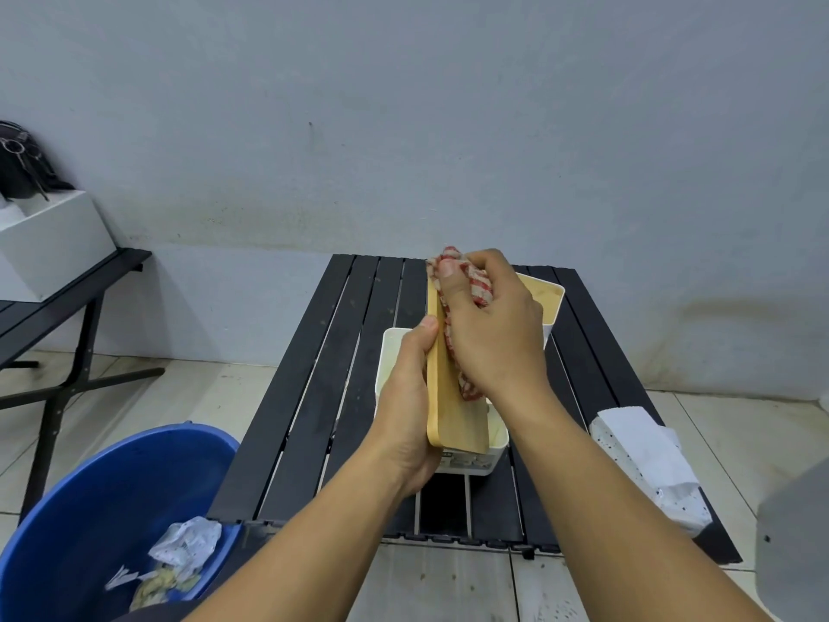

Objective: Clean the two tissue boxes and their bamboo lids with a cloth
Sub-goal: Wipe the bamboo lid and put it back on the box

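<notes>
Lid [457, 415], thin stiff bamboo, looks light and smooth, so probably slippery. Left hand [403, 410] clasps its long edge just above the box [389, 365], a sound hold. Right hand [498, 338] grips the soft cloth [481, 290], bunched against the lid's face over the box's far end.

Bare room: tiled floor [202, 397], folding slatted table [309, 419].

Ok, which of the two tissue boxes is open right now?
The nearer box, below the bamboo lid the left hand holds; the farther box is covered by its own lid.
</notes>
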A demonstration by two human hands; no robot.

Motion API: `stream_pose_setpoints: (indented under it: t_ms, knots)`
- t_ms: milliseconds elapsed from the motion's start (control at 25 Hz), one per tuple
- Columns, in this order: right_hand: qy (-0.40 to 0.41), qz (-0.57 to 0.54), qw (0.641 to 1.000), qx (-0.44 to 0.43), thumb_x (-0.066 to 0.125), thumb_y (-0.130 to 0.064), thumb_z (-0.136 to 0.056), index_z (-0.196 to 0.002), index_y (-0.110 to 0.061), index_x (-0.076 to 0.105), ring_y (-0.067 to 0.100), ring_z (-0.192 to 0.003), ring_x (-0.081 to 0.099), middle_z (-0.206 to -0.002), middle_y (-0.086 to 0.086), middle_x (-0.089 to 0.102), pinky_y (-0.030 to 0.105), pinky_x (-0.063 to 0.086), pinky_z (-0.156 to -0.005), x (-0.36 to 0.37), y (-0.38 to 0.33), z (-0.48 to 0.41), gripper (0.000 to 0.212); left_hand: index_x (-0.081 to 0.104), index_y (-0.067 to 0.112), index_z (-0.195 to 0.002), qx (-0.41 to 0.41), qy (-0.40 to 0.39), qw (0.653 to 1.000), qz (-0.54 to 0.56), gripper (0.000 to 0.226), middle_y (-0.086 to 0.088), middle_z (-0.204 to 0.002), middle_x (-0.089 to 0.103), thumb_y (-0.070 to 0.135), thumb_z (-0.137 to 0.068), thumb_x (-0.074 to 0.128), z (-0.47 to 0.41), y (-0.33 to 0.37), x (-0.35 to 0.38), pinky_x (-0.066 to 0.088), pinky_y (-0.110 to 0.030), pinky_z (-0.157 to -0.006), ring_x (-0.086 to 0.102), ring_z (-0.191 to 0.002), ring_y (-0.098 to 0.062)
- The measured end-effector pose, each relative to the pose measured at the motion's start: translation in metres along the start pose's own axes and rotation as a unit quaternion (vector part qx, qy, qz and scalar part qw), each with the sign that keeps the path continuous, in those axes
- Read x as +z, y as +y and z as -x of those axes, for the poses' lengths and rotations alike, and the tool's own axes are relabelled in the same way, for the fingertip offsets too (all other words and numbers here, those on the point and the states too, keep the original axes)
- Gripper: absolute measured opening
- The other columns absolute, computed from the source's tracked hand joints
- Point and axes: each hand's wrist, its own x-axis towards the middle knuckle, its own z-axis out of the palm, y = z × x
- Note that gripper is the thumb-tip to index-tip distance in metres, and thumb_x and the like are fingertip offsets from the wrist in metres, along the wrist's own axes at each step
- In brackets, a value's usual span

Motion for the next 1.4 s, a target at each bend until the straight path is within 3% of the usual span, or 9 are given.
stream_pose_setpoints:
  t_ms: [160, 320, 440, 560, 760, 880, 1160, 1240, 1400]
  knots:
    - [0.006, 0.046, 0.998, 0.029, 0.055, -0.049, -0.1, -0.1, -0.028, 0.063, 0.004, -0.087, 0.063, -0.087, -0.014, 0.068, 0.031, 0.055, -0.072, -0.003, 0.019, -0.003, 0.022, 0.071, 0.015, -0.12, 0.028, -0.004, 0.999, 0.022, 0.048, -0.006, -0.101, 0.078, 0.05, -0.103, 0.043, 0.001, 0.01, -0.006, 0.058, -0.035, -0.072, 0.073, -0.081, -0.018]
    - [-0.003, 0.057, 0.994, 0.092, 0.054, -0.048, -0.1, -0.097, -0.027, 0.065, 0.018, -0.096, 0.062, -0.088, -0.012, 0.065, 0.033, 0.05, -0.073, -0.013, 0.031, -0.006, 0.024, 0.074, 0.017, -0.116, 0.002, -0.012, 1.0, 0.008, 0.05, -0.007, -0.1, 0.076, 0.054, -0.101, 0.044, 0.002, 0.005, -0.005, 0.057, -0.042, -0.082, 0.071, -0.085, -0.021]
    - [0.002, 0.019, 0.999, 0.038, 0.057, -0.046, -0.099, -0.091, -0.03, 0.063, 0.019, -0.096, 0.064, -0.088, -0.011, 0.068, 0.03, 0.05, -0.069, -0.013, 0.01, -0.008, 0.02, 0.077, 0.019, -0.11, -0.012, -0.008, 1.0, -0.002, 0.048, -0.012, -0.102, 0.071, 0.055, -0.1, 0.046, 0.001, -0.004, 0.0, 0.051, -0.044, -0.086, 0.065, -0.085, -0.024]
    - [-0.02, 0.019, 1.0, -0.002, 0.056, -0.05, -0.096, -0.091, -0.032, 0.06, 0.024, -0.099, 0.064, -0.087, -0.012, 0.068, 0.042, 0.055, -0.076, -0.005, -0.01, 0.002, 0.019, 0.076, 0.019, -0.119, 0.012, 0.01, 1.0, 0.024, 0.049, -0.012, -0.114, 0.075, 0.051, -0.103, 0.043, -0.001, 0.001, 0.0, 0.057, -0.038, -0.084, 0.07, -0.098, -0.022]
    - [-0.106, 0.062, 0.991, -0.052, 0.056, -0.051, -0.093, -0.095, -0.03, 0.056, 0.024, -0.082, 0.066, -0.081, -0.005, 0.069, 0.042, 0.055, -0.069, 0.017, -0.025, 0.041, 0.022, 0.076, 0.018, -0.085, 0.095, 0.064, 0.989, 0.097, 0.05, -0.004, -0.083, 0.071, 0.049, -0.104, 0.041, -0.009, 0.027, -0.023, 0.056, -0.029, -0.073, 0.069, -0.078, -0.016]
    - [-0.151, 0.083, 0.982, -0.072, 0.051, -0.056, -0.094, -0.099, -0.035, 0.054, 0.024, -0.081, 0.064, -0.082, -0.005, 0.068, 0.043, 0.055, -0.07, 0.025, -0.027, 0.059, 0.022, 0.068, 0.014, -0.094, 0.096, 0.081, 0.985, 0.119, 0.051, -0.006, -0.084, 0.065, 0.057, -0.1, 0.042, -0.01, 0.04, -0.038, 0.055, -0.032, -0.071, 0.065, -0.077, -0.019]
    - [-0.114, 0.152, 0.981, -0.025, 0.046, -0.054, -0.097, -0.099, -0.034, 0.053, 0.024, -0.079, 0.064, -0.083, -0.005, 0.068, 0.042, 0.056, -0.066, 0.015, 0.007, 0.043, 0.022, 0.064, 0.01, -0.133, 0.104, 0.061, 0.987, 0.109, 0.062, -0.011, -0.116, 0.07, 0.059, -0.1, 0.044, -0.013, 0.042, -0.041, 0.056, -0.047, -0.093, 0.068, -0.108, -0.031]
    - [-0.098, 0.154, 0.983, -0.003, 0.045, -0.055, -0.097, -0.097, -0.034, 0.052, 0.019, -0.072, 0.061, -0.08, -0.005, 0.067, 0.037, 0.054, -0.063, 0.009, 0.015, 0.036, 0.022, 0.067, 0.012, -0.129, 0.088, 0.043, 0.991, 0.094, 0.058, -0.01, -0.112, 0.074, 0.056, -0.103, 0.041, -0.011, 0.036, -0.034, 0.058, -0.046, -0.091, 0.072, -0.104, -0.029]
    - [-0.045, 0.152, 0.987, 0.019, 0.05, -0.049, -0.1, -0.098, -0.031, 0.056, 0.019, -0.079, 0.051, -0.082, -0.007, 0.064, 0.038, 0.05, -0.068, -0.01, 0.017, 0.017, 0.02, 0.075, 0.012, -0.12, 0.043, -0.001, 0.997, 0.059, 0.058, -0.014, -0.118, 0.074, 0.054, -0.104, 0.038, -0.003, 0.018, -0.018, 0.057, -0.047, -0.092, 0.073, -0.105, -0.028]
